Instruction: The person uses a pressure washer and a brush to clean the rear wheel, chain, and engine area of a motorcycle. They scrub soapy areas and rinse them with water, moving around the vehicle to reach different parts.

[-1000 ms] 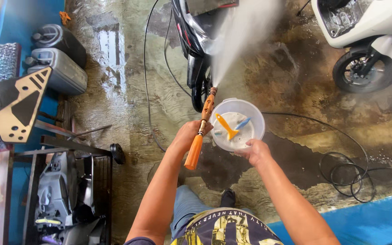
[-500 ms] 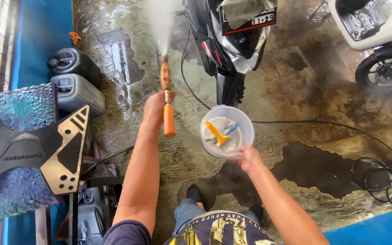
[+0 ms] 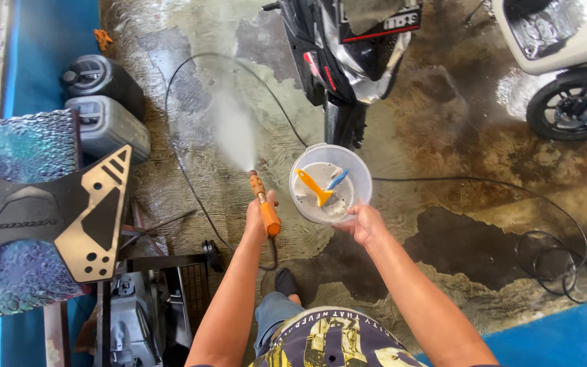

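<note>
Centre frame, left hand (image 3: 258, 216) has fingers closed round the orange spray wand (image 3: 265, 207), stiff, wet, likely kicking back, best held at its grip, while right hand (image 3: 363, 223) fingers pinch the rim of a light clear tub (image 3: 331, 183) holding a yellow scraper (image 3: 315, 188).

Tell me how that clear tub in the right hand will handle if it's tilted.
The tub looks like thin plastic, likely light and a bit flexible. The right hand pinches only its rim, so it may wobble. The loose yellow scraper and blue tool inside would probably slide; wet walls may be slippery.
</note>
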